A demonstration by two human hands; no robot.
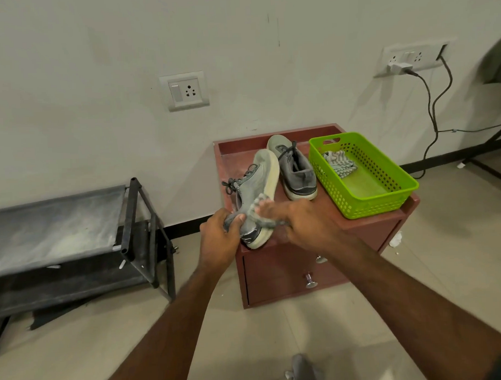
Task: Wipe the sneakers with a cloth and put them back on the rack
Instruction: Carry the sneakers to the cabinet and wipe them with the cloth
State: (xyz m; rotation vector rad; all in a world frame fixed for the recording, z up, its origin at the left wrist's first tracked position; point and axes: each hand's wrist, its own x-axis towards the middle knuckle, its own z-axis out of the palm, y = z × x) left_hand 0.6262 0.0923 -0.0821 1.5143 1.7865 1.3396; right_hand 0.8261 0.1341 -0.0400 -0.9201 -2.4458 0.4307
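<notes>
Red-brown cabinet (358,228) against white wall (97,67), tiled floor (248,332).

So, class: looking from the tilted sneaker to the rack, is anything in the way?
Nothing visible. The left hand holds the tilted sneaker on the red cabinet. The rack stands to the left, its top shelf bare, with only open floor between them.
</notes>
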